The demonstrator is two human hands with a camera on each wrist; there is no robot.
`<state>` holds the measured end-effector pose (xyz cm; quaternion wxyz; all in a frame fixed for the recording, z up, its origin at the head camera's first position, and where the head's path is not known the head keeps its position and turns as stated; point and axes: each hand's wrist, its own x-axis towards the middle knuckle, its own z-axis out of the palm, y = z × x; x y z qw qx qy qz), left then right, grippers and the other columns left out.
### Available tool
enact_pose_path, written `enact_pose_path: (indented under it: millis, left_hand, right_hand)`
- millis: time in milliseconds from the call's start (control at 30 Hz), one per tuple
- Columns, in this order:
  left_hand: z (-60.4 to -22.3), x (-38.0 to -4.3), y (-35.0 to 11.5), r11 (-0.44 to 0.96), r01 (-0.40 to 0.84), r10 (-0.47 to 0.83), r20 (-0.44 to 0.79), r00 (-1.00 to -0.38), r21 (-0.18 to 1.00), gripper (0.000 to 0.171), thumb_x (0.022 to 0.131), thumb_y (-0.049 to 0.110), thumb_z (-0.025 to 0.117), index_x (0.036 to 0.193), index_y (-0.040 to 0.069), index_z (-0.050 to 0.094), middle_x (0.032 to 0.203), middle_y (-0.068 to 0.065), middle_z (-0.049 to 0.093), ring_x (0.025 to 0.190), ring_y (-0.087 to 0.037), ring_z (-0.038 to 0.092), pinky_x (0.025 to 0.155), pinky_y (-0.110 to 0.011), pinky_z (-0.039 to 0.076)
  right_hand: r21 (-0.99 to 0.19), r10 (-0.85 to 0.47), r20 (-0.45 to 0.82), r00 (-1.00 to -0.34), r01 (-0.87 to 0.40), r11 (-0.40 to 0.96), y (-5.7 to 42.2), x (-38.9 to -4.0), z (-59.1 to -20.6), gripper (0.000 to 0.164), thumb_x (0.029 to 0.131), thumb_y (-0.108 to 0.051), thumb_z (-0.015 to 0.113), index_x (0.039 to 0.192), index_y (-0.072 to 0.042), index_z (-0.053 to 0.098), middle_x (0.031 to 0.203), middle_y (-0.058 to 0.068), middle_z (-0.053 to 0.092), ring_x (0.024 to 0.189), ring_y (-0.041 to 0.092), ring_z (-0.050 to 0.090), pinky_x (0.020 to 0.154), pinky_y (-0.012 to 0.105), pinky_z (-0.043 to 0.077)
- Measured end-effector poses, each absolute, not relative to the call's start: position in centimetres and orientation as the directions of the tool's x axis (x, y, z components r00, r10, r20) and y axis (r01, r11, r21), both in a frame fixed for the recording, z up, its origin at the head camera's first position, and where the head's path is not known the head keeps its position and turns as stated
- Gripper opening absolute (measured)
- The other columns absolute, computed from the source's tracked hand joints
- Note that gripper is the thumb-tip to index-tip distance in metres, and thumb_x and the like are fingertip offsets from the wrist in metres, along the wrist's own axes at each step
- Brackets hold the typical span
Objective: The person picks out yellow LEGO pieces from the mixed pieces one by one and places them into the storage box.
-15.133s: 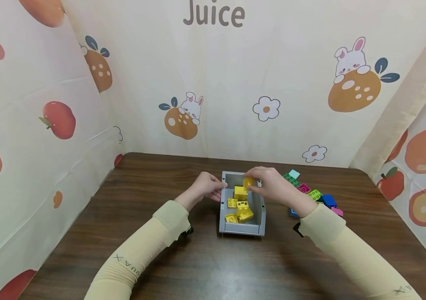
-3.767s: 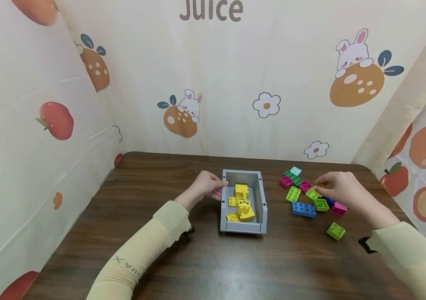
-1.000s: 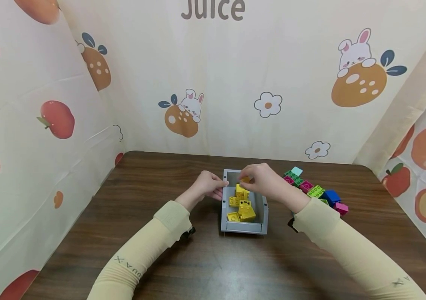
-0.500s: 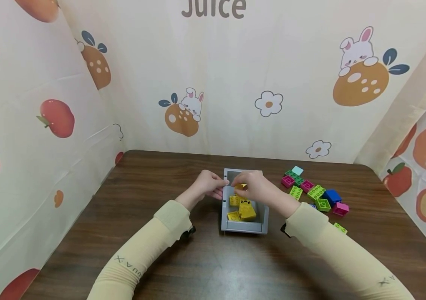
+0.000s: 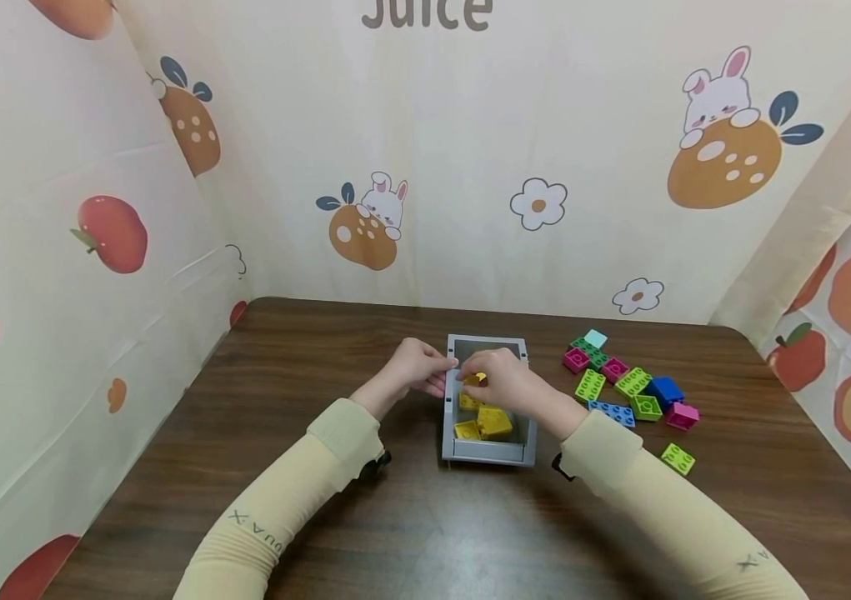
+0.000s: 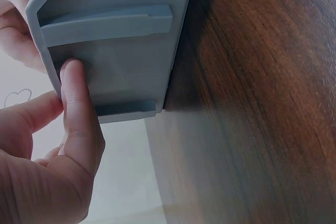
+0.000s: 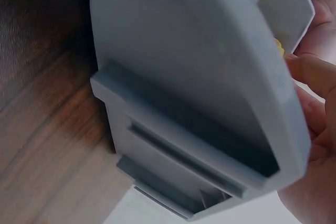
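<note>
A grey plastic bin (image 5: 487, 452) stands on the table, its side wall (image 6: 126, 61) filling much of the left wrist view. My left hand (image 5: 417, 367) pinches the rim of its left wall between thumb and fingers. Reaching in over the right wall, my right hand (image 5: 506, 382) has its thumb and fingers around a yellow toy brick (image 5: 475, 380), mostly covered by the fingers. Below it on the bin floor lie several more yellow bricks (image 5: 495, 422). In the right wrist view the bin wall hides most of the work; only a bit of yellow brick (image 7: 279, 47) shows near the fingertips.
To the right of the bin lies a loose group of bricks: magenta (image 5: 577, 360), green (image 5: 592, 353), lime (image 5: 590, 385) and blue (image 5: 664, 392), with a pale turquoise one (image 5: 595, 338) at the back. A single lime brick (image 5: 677, 459) sits nearer the front. A patterned curtain (image 5: 463, 250) hangs behind the table.
My right hand was over the coloured bricks, then came left above the bin with a yellow brick and sank lower inside it. The left hand has stayed on the bin's rim.
</note>
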<state>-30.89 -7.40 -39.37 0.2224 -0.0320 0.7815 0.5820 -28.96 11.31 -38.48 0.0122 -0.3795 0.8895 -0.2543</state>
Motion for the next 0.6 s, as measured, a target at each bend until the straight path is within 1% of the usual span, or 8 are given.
enact_pose_path:
  millis: [167, 333, 433, 600]
  left_hand:
    - [-39.1, -30.8, -7.3, 0.326, -0.317, 0.198, -0.392, -0.898, 0.891, 0.025, 0.087, 0.020, 0.069, 0.095, -0.004, 0.068, 0.069, -0.009, 0.063, 0.055, -0.015, 0.064, 0.067, -0.036, 0.061]
    - [-39.1, -30.8, -7.3, 0.326, -0.315, 0.202, -0.391, -0.898, 0.891, 0.025, 0.087, 0.020, 0.069, 0.095, -0.004, 0.068, 0.068, -0.010, 0.063, 0.055, -0.015, 0.064, 0.074, -0.042, 0.060]
    - [-39.2, -30.8, -7.4, 0.324, -0.308, 0.208, -0.385, -0.899, 0.894, 0.025, 0.088, 0.020, 0.068, 0.094, -0.005, 0.068, 0.068, -0.010, 0.063, 0.055, -0.015, 0.064, 0.077, -0.045, 0.059]
    - [-39.3, -30.9, -7.3, 0.327, -0.307, 0.210, -0.386, -0.898, 0.894, 0.024, 0.088, 0.020, 0.068, 0.093, -0.004, 0.068, 0.068, -0.010, 0.063, 0.055, -0.015, 0.064, 0.078, -0.045, 0.058]
  right_hand:
    - [-0.465, -0.686, 0.174, -0.706, -0.673, 0.575, 11.2, -29.1, -39.1, 0.013, 0.083, -0.007, 0.071, 0.095, -0.004, 0.073, 0.099, 0.010, 0.070, 0.085, 0.021, 0.067, 0.075, 0.032, 0.060]
    - [-0.454, -0.680, 0.143, -0.719, -0.658, 0.600, 11.0, -29.2, -39.8, 0.013, 0.083, -0.009, 0.071, 0.096, -0.004, 0.073, 0.100, 0.009, 0.070, 0.087, 0.021, 0.067, 0.079, 0.032, 0.059]
    - [-0.452, -0.677, 0.136, -0.723, -0.654, 0.607, 11.0, -29.3, -40.0, 0.014, 0.083, -0.009, 0.071, 0.096, -0.004, 0.073, 0.099, 0.009, 0.071, 0.085, 0.020, 0.066, 0.078, 0.032, 0.060]
    - [-0.453, -0.672, 0.122, -0.730, -0.644, 0.617, 10.9, -29.3, -40.0, 0.014, 0.083, -0.009, 0.072, 0.096, -0.003, 0.073, 0.097, 0.009, 0.071, 0.081, 0.019, 0.066, 0.075, 0.030, 0.060]
